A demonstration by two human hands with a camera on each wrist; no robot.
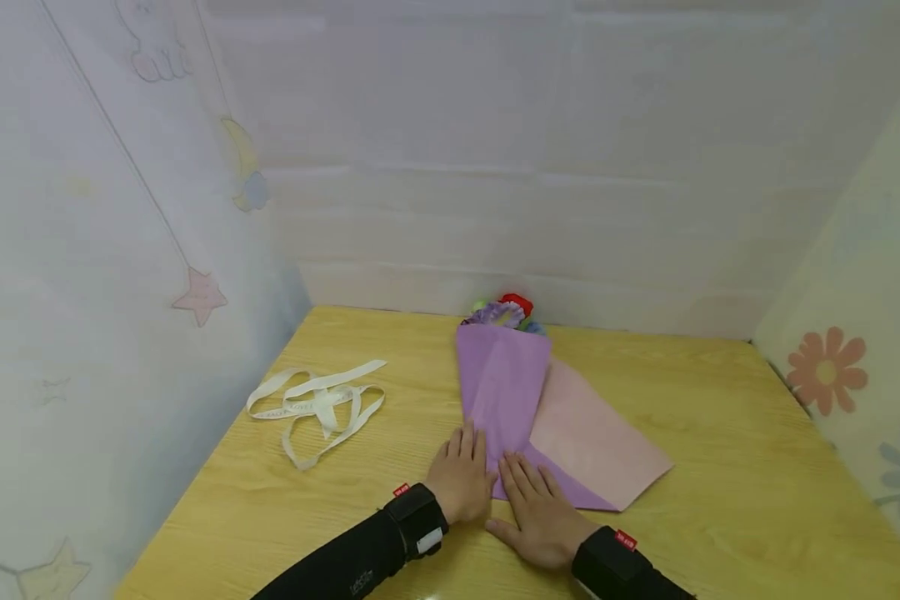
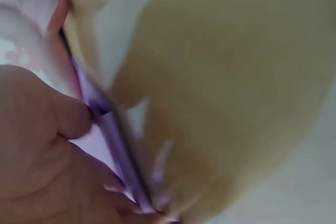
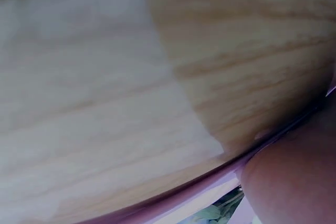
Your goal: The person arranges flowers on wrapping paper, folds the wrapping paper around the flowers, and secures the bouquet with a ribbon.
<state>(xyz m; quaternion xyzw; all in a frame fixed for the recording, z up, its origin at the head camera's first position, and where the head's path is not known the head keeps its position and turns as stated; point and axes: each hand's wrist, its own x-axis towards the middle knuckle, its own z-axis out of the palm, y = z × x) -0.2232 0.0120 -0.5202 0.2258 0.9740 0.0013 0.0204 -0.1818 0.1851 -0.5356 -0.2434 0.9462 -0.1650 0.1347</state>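
Note:
A sheet of wrapping paper (image 1: 498,375), purple on one face and pink on the other, lies folded over a bunch of flowers (image 1: 506,312). Red, purple and blue blooms stick out at its far end; the stems are hidden in the head view. My left hand (image 1: 459,479) rests with straight fingers on the left edge of the purple fold. Beside it my right hand (image 1: 543,517) presses flat on the paper's near end, fingers extended. In the right wrist view, green leaves (image 3: 212,212) show beneath the paper's edge.
A loosely looped white ribbon (image 1: 322,404) with printed lettering lies left of the paper on the wooden table (image 1: 720,417). A pale wall (image 1: 532,167) stands at the table's back edge, with decorated walls on both sides.

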